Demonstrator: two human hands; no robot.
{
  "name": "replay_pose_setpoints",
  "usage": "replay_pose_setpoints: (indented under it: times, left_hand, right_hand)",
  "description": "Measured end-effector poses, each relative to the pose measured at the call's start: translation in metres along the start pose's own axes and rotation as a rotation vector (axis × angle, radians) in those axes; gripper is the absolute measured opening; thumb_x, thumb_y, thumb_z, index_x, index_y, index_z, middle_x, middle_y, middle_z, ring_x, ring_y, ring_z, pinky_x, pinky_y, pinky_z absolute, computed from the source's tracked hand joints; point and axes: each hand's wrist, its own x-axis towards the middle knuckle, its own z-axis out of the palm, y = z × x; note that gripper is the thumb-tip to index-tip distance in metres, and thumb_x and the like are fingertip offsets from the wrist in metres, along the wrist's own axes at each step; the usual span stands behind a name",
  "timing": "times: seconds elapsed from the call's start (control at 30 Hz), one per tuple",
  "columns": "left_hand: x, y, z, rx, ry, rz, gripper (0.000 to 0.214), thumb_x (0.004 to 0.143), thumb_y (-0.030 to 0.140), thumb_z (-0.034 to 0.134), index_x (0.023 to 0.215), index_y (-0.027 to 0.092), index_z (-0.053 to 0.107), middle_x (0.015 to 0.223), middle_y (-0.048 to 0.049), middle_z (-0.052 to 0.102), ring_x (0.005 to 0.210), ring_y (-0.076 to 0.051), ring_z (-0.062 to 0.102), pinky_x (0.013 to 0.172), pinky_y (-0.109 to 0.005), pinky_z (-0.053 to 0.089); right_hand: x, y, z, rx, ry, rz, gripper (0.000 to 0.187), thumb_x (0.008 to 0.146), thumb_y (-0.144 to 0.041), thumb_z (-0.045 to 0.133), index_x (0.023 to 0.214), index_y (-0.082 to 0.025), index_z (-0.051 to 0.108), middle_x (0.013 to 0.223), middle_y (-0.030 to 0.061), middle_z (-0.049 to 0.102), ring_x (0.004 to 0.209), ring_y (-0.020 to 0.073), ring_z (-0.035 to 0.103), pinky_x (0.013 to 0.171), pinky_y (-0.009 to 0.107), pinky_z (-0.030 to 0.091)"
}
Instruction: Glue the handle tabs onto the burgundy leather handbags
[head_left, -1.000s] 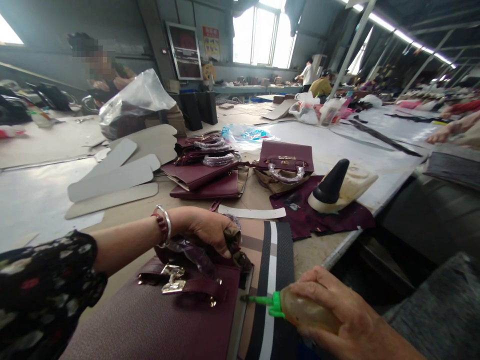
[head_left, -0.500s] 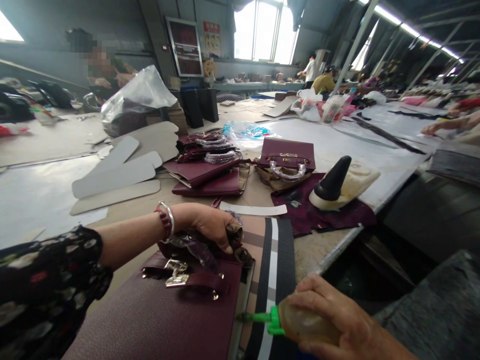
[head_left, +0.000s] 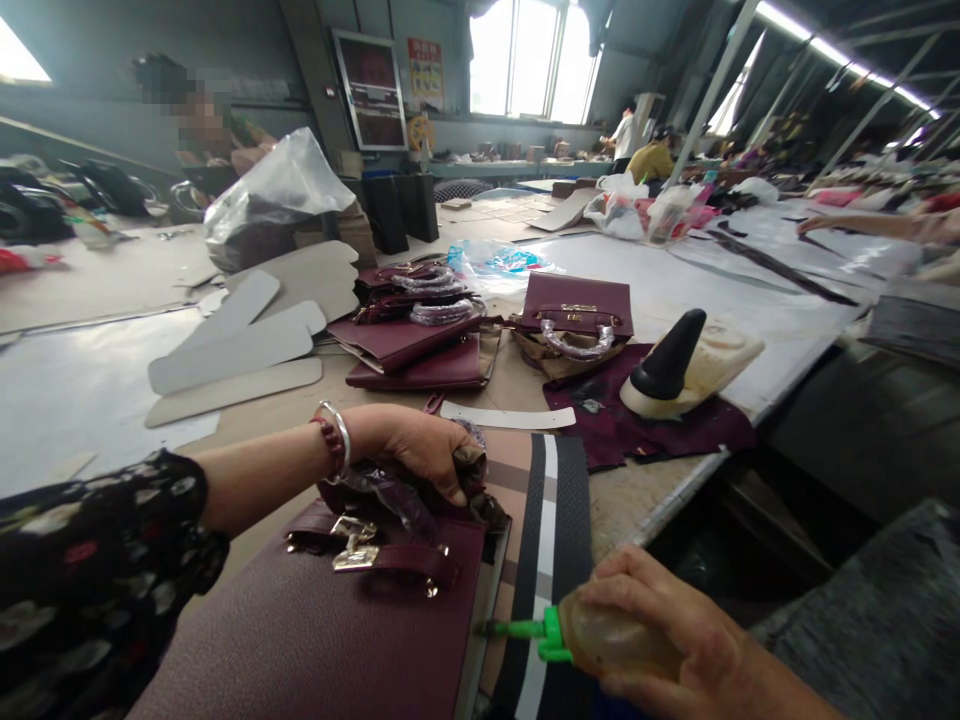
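1. Biggest thing here is the long worktable with brown and whitish coverings [head_left: 622, 500]; pretty much everything sits on it.
2. Next up, the maroon pebbled-leather handbag [head_left: 322, 640], lying flat at the near edge, right in front of the person, strap and fittings facing up.
3. The tan, black and white striped sheet [head_left: 547, 520] pokes out along that bag's right side.
4. Beyond the left arm there's a messy stack of maroon bags with plastic-wrapped handles [head_left: 420, 345], and just left of it some pale grey flat pieces with rounded ends [head_left: 240, 350].
5. Right of the stack, one more maroon bag with a wrapped loop handle [head_left: 577, 292]. Beside it, a dark purple cloth scrap [head_left: 600, 440] with a cream container with a black cone [head_left: 671, 355] on top.
6. Left hand [head_left: 431, 450]: fingers curled round some bunched brown fabric [head_left: 471, 470] at the handbag's top end.
7. Right hand [head_left: 675, 625]: wrapped around an amber-tinted squeeze bottle with a green cap and nozzle [head_left: 607, 640]. Dark nozzle tip is right by the handbag's side edge; can't tell if it's touching.
8. Thin curved white strip [head_left: 510, 415] lies just past the left hand.
9. Smallest: the shiny gold-toned clasp [head_left: 352, 560] on the handbag's strap.
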Motion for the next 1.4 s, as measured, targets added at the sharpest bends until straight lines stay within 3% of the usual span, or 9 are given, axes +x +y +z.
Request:
replay_pose_setpoints:
  times: [0.07, 0.27, 0.47, 0.53, 0.6, 0.77, 0.83, 1.13, 1.4]
  left_hand:
    - [-0.001, 0.002, 0.001, -0.010, 0.007, -0.027, 0.018, 0.070, 0.012, 0.062, 0.087, 0.011, 0.061, 0.083, -0.0007, 0.061, 0.071, -0.012, 0.051, 0.066, -0.023, 0.043]
    - [-0.003, 0.009, 0.003, -0.029, 0.027, -0.049, 0.018, 0.065, 0.011, 0.060, 0.083, 0.012, 0.059, 0.079, 0.0007, 0.058, 0.070, -0.013, 0.049, 0.065, -0.024, 0.042]
    - [-0.001, 0.002, 0.003, -0.020, 0.018, -0.001, 0.016, 0.066, 0.014, 0.062, 0.081, 0.012, 0.059, 0.076, 0.0013, 0.056, 0.069, -0.012, 0.047, 0.068, -0.025, 0.041]
    - [0.000, 0.001, 0.003, -0.022, 0.017, -0.001, 0.015, 0.067, 0.015, 0.062, 0.081, 0.012, 0.058, 0.075, 0.0020, 0.055, 0.069, -0.011, 0.047, 0.068, -0.024, 0.040]
    - [0.000, 0.001, 0.003, 0.001, 0.017, 0.004, 0.014, 0.067, 0.015, 0.062, 0.081, 0.012, 0.058, 0.075, 0.0024, 0.055, 0.070, -0.011, 0.047, 0.068, -0.023, 0.039]
    - [-0.004, 0.007, 0.004, -0.010, 0.024, -0.038, 0.011, 0.069, 0.010, 0.061, 0.079, 0.013, 0.058, 0.073, 0.0036, 0.054, 0.067, -0.009, 0.046, 0.063, -0.019, 0.039]
    - [-0.005, 0.009, 0.003, -0.015, 0.022, -0.049, 0.012, 0.069, 0.008, 0.061, 0.079, 0.013, 0.058, 0.073, 0.0042, 0.054, 0.066, -0.008, 0.045, 0.062, -0.019, 0.039]
    - [-0.003, 0.005, 0.003, -0.003, 0.022, -0.019, 0.013, 0.070, 0.009, 0.062, 0.082, 0.012, 0.059, 0.075, 0.0032, 0.055, 0.068, -0.010, 0.047, 0.065, -0.021, 0.039]
    - [-0.005, 0.007, 0.004, 0.060, 0.033, -0.014, 0.015, 0.069, 0.012, 0.062, 0.084, 0.012, 0.061, 0.078, 0.0016, 0.058, 0.070, -0.012, 0.048, 0.066, -0.022, 0.040]
  right_hand:
    - [-0.001, -0.001, 0.001, 0.022, -0.001, -0.006, 0.037, 0.075, -0.015, 0.063, 0.110, -0.023, 0.057, 0.104, 0.0028, 0.052, 0.097, 0.0135, 0.053, 0.087, 0.023, 0.044]
    - [0.007, 0.012, -0.004, -0.089, 0.269, -0.051, 0.031, 0.078, -0.019, 0.061, 0.108, -0.024, 0.058, 0.105, 0.0034, 0.052, 0.099, 0.0149, 0.053, 0.088, 0.025, 0.043]
    - [-0.004, -0.013, 0.006, 0.042, -0.103, 0.034, 0.041, 0.071, -0.010, 0.065, 0.108, -0.025, 0.059, 0.106, 0.0011, 0.051, 0.099, 0.0131, 0.052, 0.088, 0.022, 0.043]
    - [-0.007, -0.018, 0.008, 0.065, -0.158, 0.045, 0.042, 0.070, -0.009, 0.066, 0.108, -0.026, 0.059, 0.107, 0.0000, 0.051, 0.100, 0.0126, 0.052, 0.090, 0.021, 0.042]
    - [-0.005, -0.013, 0.007, 0.052, -0.087, 0.018, 0.039, 0.075, -0.014, 0.064, 0.111, -0.027, 0.056, 0.109, 0.0007, 0.050, 0.101, 0.0127, 0.051, 0.091, 0.023, 0.042]
    - [0.010, 0.012, -0.003, -0.106, 0.290, -0.055, 0.028, 0.079, -0.021, 0.060, 0.106, -0.019, 0.055, 0.105, 0.0062, 0.053, 0.102, 0.0171, 0.052, 0.091, 0.031, 0.042]
    - [0.014, 0.016, -0.007, -0.129, 0.347, -0.078, 0.026, 0.078, -0.021, 0.059, 0.103, -0.017, 0.055, 0.101, 0.0067, 0.054, 0.099, 0.0177, 0.053, 0.090, 0.033, 0.043]
    - [0.000, 0.002, 0.005, 0.036, 0.066, 0.007, 0.031, 0.079, -0.022, 0.058, 0.110, -0.019, 0.056, 0.104, 0.0064, 0.051, 0.097, 0.0166, 0.053, 0.087, 0.029, 0.043]
    - [-0.008, -0.010, 0.017, 0.061, 0.003, 0.002, 0.034, 0.079, -0.017, 0.058, 0.112, -0.022, 0.053, 0.106, 0.0041, 0.046, 0.098, 0.0147, 0.049, 0.089, 0.028, 0.041]
